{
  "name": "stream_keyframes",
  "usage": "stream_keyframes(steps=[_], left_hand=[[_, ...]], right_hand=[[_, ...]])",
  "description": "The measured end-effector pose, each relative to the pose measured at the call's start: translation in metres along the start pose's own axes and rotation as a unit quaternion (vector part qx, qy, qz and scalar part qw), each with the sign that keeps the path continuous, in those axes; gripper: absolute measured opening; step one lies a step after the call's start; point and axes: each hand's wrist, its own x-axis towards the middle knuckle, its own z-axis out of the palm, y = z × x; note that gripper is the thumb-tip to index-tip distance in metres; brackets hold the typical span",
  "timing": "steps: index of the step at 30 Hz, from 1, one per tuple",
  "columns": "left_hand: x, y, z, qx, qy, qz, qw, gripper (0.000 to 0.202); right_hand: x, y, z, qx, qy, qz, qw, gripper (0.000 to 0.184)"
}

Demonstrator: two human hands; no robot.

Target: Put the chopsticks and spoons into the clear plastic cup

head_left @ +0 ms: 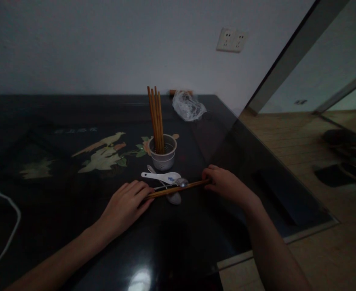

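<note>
Chopsticks stretch between left hand and right hand, fingers apparently gripping both ends.

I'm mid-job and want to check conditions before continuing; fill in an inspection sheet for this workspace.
Surface: glossy dark table with a bird-and-flower picture.
Job's things: loose chopsticks spanning both hands; white spoon and metal spoons close by; upright chopsticks in a holder.
Clutter: clear plastic bag near the wall.
Hands: left hand and right hand grip opposite chopstick ends.
Cables: white cord, far left.
Surroundings: wall sockets; floor at right; dim light.
</note>
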Motion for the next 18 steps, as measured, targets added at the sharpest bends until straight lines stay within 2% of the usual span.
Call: stream_keyframes(steps=[6, 12, 18], left_hand=[[0.0009, 0.0002, 0.0024, 0.010, 0.008, 0.013, 1.000, 0.023], [0.0004, -0.0019, 0.0013, 0.001, 0.001, 0.012, 1.000, 0.023], [-0.0010, -0.0037, 0.0008, -0.014, -0.017, 0.002, 1.000, 0.022]], right_hand=[[0.0023, -0.0057, 0.0014, 0.020, -0.007, -0.028, 0.999, 0.008], [0.0021, -0.0044, 0.0020, 0.021, -0.002, -0.065, 0.998, 0.009], [0.0009, -0.0052, 0.0028, 0.039, -0.015, -0.031, 0.999, 0.010]])
